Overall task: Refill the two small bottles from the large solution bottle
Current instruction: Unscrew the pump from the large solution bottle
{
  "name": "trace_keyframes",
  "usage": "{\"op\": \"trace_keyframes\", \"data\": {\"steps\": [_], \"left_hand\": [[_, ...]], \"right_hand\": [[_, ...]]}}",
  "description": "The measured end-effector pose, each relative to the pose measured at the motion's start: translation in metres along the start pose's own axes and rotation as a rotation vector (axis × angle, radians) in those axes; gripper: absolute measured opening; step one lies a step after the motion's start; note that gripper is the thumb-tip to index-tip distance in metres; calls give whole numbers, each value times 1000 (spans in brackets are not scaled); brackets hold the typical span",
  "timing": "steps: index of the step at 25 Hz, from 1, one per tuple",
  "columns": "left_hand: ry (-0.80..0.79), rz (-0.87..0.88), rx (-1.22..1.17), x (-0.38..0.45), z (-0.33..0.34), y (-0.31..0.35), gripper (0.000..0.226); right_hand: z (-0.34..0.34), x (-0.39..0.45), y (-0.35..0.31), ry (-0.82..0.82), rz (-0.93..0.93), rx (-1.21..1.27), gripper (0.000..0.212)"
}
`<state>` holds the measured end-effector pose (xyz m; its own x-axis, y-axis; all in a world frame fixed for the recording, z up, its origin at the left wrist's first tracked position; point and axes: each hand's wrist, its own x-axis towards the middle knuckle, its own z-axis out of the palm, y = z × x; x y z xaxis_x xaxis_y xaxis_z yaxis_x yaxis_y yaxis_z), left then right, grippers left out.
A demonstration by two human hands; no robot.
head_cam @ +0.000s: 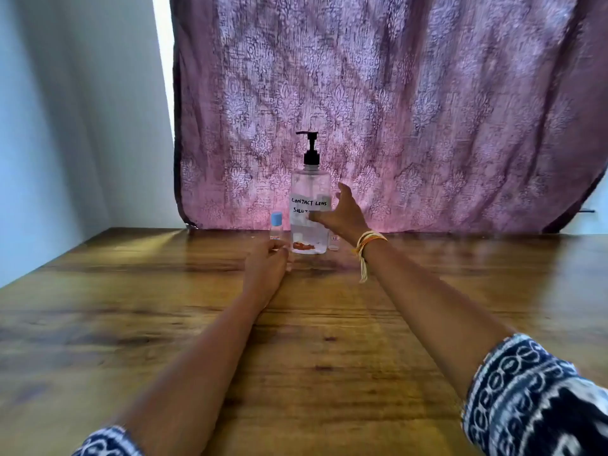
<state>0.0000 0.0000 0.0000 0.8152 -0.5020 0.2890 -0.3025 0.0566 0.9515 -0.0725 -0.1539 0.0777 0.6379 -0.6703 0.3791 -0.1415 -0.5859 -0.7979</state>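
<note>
A large clear pump bottle (309, 189) with a black pump and a handwritten "contact lens solution" label stands at the far edge of the wooden table (164, 324). Left of it stands a small clear bottle with a blue cap (276, 225). A second small bottle (333, 241) peeks out to its right, mostly hidden behind my right wrist. My right hand (342, 212) reaches to the large bottle's right side, fingers spread, fingertips at the label. My left hand (268, 261) rests near the foot of the blue-capped bottle, fingers loosely curled, holding nothing.
A purple patterned curtain (394, 110) hangs right behind the bottles. A pale wall (65, 126) borders the table on the left. Bare wooden tabletop stretches between me and the bottles.
</note>
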Motion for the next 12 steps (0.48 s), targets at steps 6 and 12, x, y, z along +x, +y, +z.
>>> {"op": "trace_keyframes", "data": {"steps": [6, 12], "left_hand": [[46, -3, 11, 2, -3, 1, 17], [47, -18, 13, -7, -10, 11, 19]], "right_hand": [[3, 25, 9, -30, -30, -15, 71], [-14, -24, -9, -85, -94, 56, 63]]}}
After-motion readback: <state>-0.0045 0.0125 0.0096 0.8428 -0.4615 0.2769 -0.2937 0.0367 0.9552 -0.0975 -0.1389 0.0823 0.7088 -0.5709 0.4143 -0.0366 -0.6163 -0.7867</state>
